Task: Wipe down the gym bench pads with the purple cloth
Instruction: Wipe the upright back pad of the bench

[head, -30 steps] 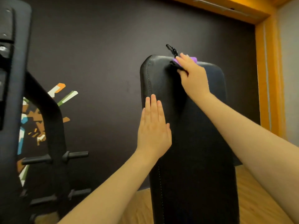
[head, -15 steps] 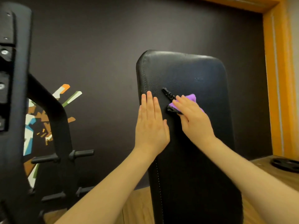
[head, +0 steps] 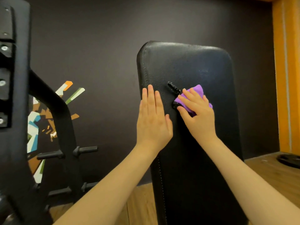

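A black padded bench back [head: 191, 65] rises upright in front of me, with stitched seams along its left edge. My right hand [head: 198, 118] presses the purple cloth [head: 197, 92] against the pad's middle, fingers spread over it. A small black clip [head: 173, 89] sticks out from the cloth's left side. My left hand [head: 152, 122] lies flat on the pad's left edge with straight fingers, just beside the right hand.
A black rack frame [head: 14, 111] with horizontal pegs [head: 84, 150] fills the left. Behind is a dark wall with a colourful graphic [head: 40, 120]. An orange door frame [head: 287, 78] stands at right, and a black weight plate [head: 289, 159] lies on the wooden floor.
My right hand has drawn the cloth down from the pad's top edge to its middle. The left hand has stayed flat on the left edge.
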A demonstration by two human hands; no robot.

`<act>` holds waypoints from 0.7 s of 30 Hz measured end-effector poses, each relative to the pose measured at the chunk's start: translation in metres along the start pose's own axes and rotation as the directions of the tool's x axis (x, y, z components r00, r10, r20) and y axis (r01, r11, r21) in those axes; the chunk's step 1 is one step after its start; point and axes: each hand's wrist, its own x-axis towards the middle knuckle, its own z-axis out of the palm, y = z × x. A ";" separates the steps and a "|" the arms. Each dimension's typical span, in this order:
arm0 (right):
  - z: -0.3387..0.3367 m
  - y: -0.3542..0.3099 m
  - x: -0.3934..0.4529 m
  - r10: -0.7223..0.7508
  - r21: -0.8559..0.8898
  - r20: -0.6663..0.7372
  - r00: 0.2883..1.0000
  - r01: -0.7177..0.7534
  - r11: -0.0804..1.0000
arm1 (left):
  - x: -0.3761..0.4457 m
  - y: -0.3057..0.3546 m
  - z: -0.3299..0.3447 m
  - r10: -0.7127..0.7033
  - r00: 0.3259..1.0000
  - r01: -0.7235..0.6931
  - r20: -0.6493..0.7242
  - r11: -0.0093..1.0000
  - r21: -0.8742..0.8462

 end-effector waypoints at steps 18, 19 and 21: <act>0.000 -0.008 -0.106 0.001 -0.258 0.154 0.988 0.039 0.965 | -0.005 -0.001 -0.006 0.010 0.999 -0.007 0.047 0.998 -0.057; -0.002 -0.009 -0.096 -0.008 -0.261 0.145 0.989 0.046 0.964 | -0.010 0.000 -0.006 0.021 0.998 -0.017 0.055 0.998 -0.064; -0.005 -0.009 -0.078 0.009 -0.245 0.106 0.994 0.017 0.969 | -0.026 0.002 -0.004 0.043 0.997 -0.039 0.060 0.996 -0.075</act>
